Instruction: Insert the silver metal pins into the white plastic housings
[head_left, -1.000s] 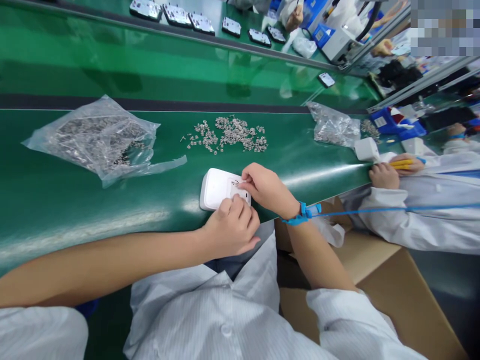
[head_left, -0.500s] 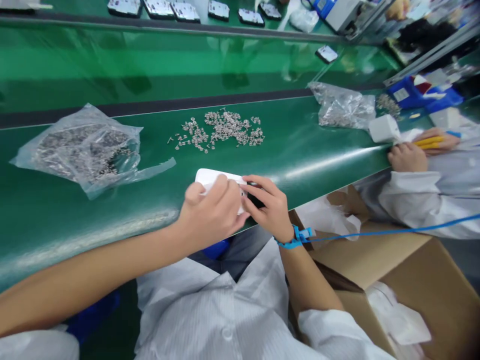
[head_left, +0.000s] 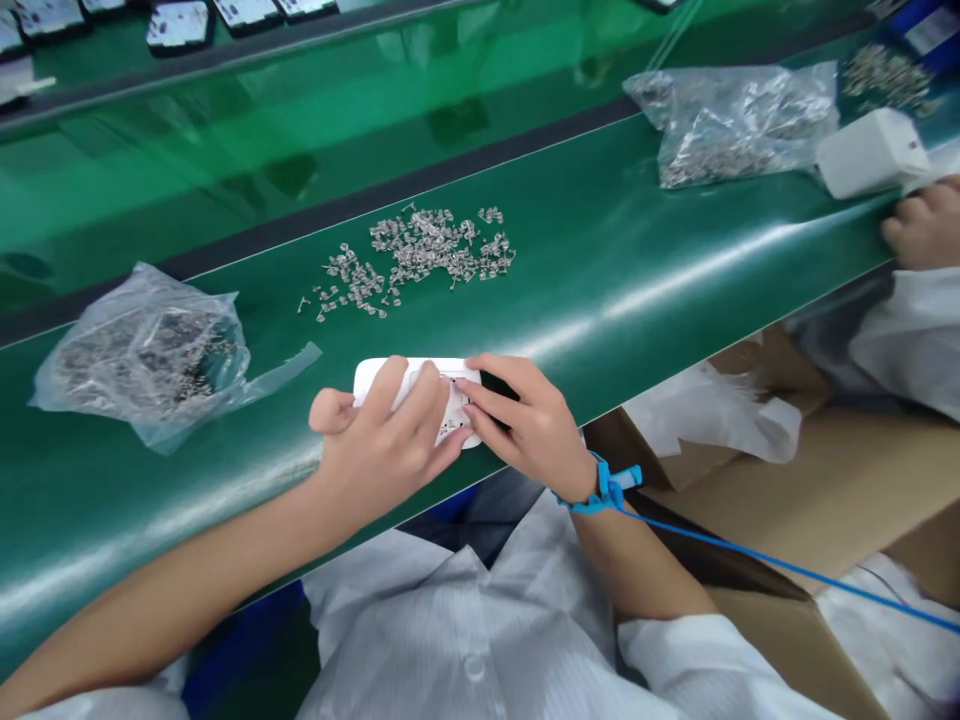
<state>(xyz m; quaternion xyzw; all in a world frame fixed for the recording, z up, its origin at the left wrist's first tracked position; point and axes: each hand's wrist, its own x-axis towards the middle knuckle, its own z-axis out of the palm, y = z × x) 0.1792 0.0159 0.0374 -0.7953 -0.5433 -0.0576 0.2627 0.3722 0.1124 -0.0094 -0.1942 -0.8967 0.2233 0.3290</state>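
Green on bench (head_left: 637, 280). Dark-marked white on casing (head_left: 453, 414), 8 o'clock. Silver on metal bits (head_left: 427, 245), 11. Blue on wristband (head_left: 600, 488), 4. Striped white on shirt (head_left: 480, 620), 6.

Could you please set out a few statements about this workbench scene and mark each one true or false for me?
1. The left hand and the right hand are both at the white device. True.
2. The blue wrist strap is worn on the left wrist. False: the blue wrist strap is on the right wrist.
3. The loose metal parts lie on the green table between two plastic bags, the left bag and the right bag. True.
4. The cardboard box stands on top of the green table. False: the cardboard box is below the table's near edge, to the right.
5. The loose metal parts are black. False: they look silvery.
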